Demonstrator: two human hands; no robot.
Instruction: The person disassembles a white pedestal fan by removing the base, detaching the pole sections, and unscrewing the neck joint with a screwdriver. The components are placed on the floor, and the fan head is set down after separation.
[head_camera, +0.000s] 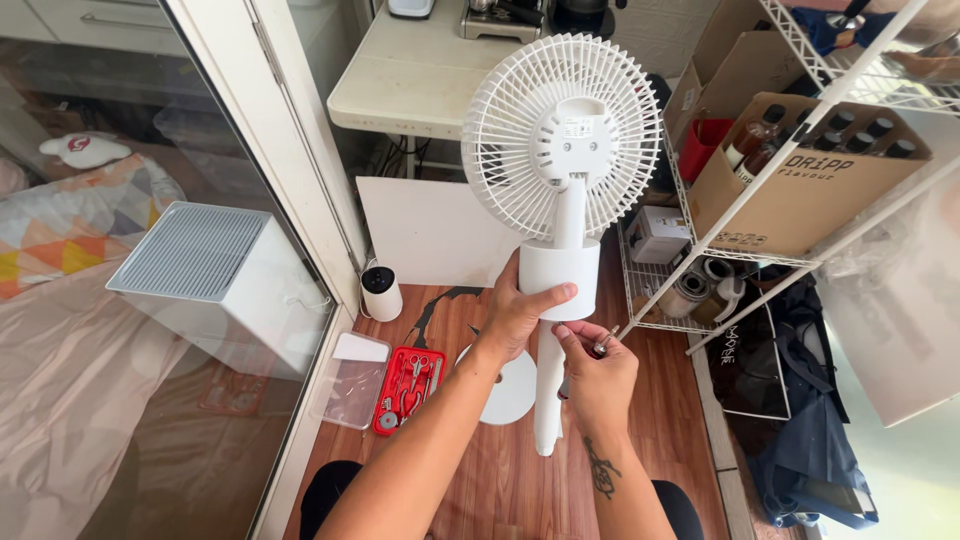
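A white pedestal fan (562, 135) is held up off the floor, its rear grille facing me. My left hand (520, 310) grips the white cylindrical neck (560, 265) under the fan head. My right hand (598, 372) is closed around the white pole (547, 415) just below that neck and pinches a small metal part, perhaps a screw, between its fingertips. The fan's round white base (512, 385) lies flat on the wooden floor behind the pole.
An open red tool case (408, 388) with its clear lid (352, 385) lies on the floor at left. A small white cylinder (380, 292) stands by the glass door. A wire shelf (790, 170) with cardboard boxes is at right, a white table (410, 80) behind.
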